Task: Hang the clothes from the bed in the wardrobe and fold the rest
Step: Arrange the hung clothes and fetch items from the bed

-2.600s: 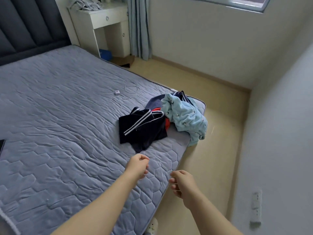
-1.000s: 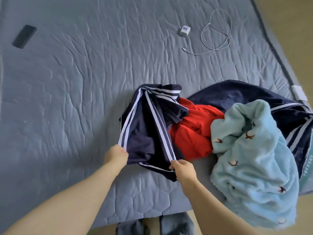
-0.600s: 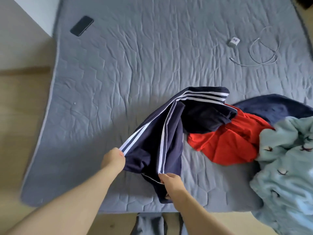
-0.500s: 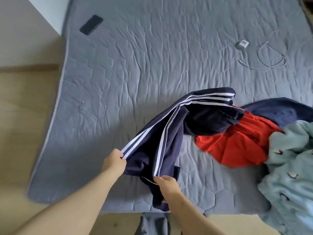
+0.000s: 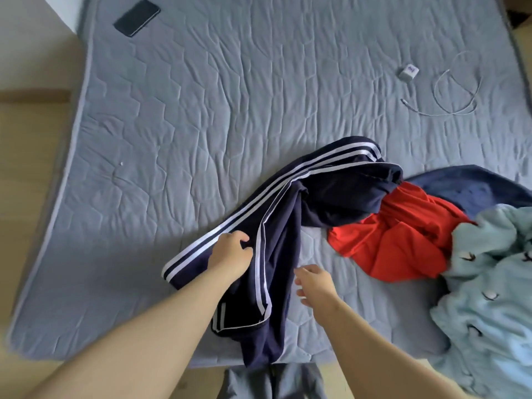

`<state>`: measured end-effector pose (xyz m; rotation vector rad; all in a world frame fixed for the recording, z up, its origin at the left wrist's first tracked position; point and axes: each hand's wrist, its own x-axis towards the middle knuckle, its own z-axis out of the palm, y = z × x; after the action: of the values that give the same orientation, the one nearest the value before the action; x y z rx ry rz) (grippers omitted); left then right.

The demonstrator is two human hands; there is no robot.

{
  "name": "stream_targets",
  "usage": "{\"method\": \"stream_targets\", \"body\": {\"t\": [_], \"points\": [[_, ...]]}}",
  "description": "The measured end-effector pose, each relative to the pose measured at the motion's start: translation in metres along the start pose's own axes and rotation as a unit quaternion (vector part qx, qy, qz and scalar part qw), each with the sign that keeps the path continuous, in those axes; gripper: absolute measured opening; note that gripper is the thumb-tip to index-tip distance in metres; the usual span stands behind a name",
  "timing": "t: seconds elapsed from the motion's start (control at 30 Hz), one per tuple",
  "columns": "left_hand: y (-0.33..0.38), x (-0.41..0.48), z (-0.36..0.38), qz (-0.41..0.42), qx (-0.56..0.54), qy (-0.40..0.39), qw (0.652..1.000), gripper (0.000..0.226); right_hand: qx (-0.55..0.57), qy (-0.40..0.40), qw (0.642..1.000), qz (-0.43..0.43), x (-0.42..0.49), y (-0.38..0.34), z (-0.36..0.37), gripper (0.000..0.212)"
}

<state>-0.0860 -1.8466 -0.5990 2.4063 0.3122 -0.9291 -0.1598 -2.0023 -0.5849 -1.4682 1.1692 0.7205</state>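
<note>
The navy trousers (image 5: 288, 226) lay near the front edge of the bed (image 5: 201, 110). One end hung over that edge toward the floor (image 5: 28, 168). The left hand (image 5: 230, 253) was on them by the white stripes, and its grip looked closed on a fold of cloth. The right hand (image 5: 315, 286) was just beside the trousers with its grip open, holding nothing.

I thought the trousers could slide off the bed. A lot of cloth was hanging down already, and only one hand had hold of them.

The far end of the trousers lay on the red top (image 5: 403, 240). A hard pull could have dragged the red top along and messed up the pile.

The fluffy blue thing (image 5: 489, 283) drooped over the corner of the bed. A bump could have sent it down too.

The trousers were twisted and bunched. If they were folded like that, the fold would come out lumpy.

The phone (image 5: 136, 17) and the white cable (image 5: 449, 96) were far off, so they seemed safe.
</note>
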Motion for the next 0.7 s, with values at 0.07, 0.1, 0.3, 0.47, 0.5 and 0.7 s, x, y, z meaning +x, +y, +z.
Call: {"method": "stream_targets", "body": {"t": [0.07,0.1,0.3,0.47,0.5,0.7], "points": [[0.016,0.018,0.015,-0.019,-0.068,-0.017,0.997,0.038,0.007,0.007,1.0,-0.01,0.017,-0.006,-0.006,0.009],[0.023,0.028,0.023,-0.035,-0.107,-0.019,0.994,0.044,0.012,0.009,1.0,-0.016,0.027,-0.009,-0.009,0.009],[0.05,0.072,0.068,-0.062,-0.245,-0.042,0.967,0.065,0.053,0.011,0.998,-0.022,0.073,-0.017,-0.029,0.008],[0.105,0.049,0.046,0.111,-0.295,-0.043,0.948,0.025,0.147,0.002,0.989,-0.005,0.07,-0.032,-0.05,0.018],[0.116,0.039,0.033,0.152,-0.304,-0.063,0.938,0.029,0.185,-0.013,0.983,-0.001,0.065,-0.044,-0.053,0.027],[0.176,-0.042,-0.056,0.264,-0.266,-0.203,0.905,0.04,0.38,-0.153,0.911,-0.05,0.005,-0.153,-0.086,0.058]]}}
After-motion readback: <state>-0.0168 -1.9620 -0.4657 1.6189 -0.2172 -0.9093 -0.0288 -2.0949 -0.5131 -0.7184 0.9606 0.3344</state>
